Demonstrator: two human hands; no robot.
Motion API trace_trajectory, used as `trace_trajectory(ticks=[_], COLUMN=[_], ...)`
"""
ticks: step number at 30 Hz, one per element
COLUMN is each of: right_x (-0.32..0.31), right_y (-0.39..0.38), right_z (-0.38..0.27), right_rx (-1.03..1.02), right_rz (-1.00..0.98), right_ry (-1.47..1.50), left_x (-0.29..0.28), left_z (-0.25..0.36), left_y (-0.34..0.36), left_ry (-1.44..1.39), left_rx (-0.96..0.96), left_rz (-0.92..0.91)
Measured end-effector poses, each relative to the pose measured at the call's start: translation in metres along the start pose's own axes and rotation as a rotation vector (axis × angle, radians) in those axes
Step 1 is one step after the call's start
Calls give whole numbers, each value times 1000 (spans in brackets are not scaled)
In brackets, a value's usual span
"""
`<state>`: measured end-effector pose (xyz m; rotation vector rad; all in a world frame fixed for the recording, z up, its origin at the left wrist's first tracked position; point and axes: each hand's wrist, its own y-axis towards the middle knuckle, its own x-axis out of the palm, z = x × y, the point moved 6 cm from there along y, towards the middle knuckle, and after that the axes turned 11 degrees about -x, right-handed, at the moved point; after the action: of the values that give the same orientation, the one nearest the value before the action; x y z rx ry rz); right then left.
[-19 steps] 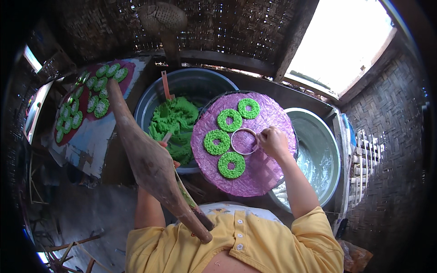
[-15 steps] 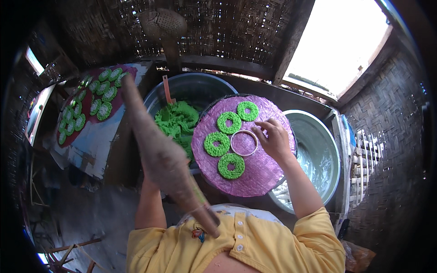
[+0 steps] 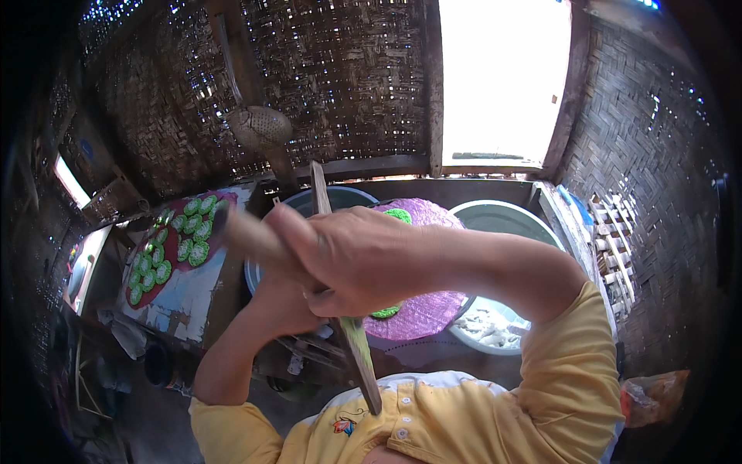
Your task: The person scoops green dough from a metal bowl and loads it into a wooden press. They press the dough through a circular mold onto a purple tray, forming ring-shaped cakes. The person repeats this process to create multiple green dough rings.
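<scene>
Both my hands are closed on a wooden hand press [image 3: 359, 362], whose long bar slants from the far basin down toward my shirt. My right hand [image 3: 359, 251] wraps a thick round handle pointing left. My left hand [image 3: 282, 301] is lower, partly covered by the right, and its grip shows only in part. Behind them lies a round, pink-purple covered tray [image 3: 421, 321]. Bits of green lacy dough rings [image 3: 398, 215] show on it; my hands and arm hide the others and the thin hoop. A dark basin [image 3: 344, 195] stands behind the press, its contents hidden.
Right of the tray stands a pale green basin [image 3: 502, 207] with white lumps [image 3: 487, 329]. At left, several green rings with white centres [image 3: 193, 224] lie on a red sheet. A perforated ladle [image 3: 261, 127] hangs by the woven wall. A bright window opening [image 3: 502, 77] is at back right.
My right hand has left the hoop on the tray and now grips the press handle. The press has shifted right, over the tray, and the view has tilted up.
</scene>
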<state>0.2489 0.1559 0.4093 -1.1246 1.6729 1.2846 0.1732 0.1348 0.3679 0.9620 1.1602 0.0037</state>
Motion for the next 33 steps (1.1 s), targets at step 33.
trace_trajectory(ticks=[33], right_x=[386], right_y=[85], right_z=[215], right_rx=[821], right_rz=[-365], right_ry=[-141], left_x=[-53], left_z=[-336], left_y=[-240], left_ry=[-1638], left_rx=[-418], left_rz=[881])
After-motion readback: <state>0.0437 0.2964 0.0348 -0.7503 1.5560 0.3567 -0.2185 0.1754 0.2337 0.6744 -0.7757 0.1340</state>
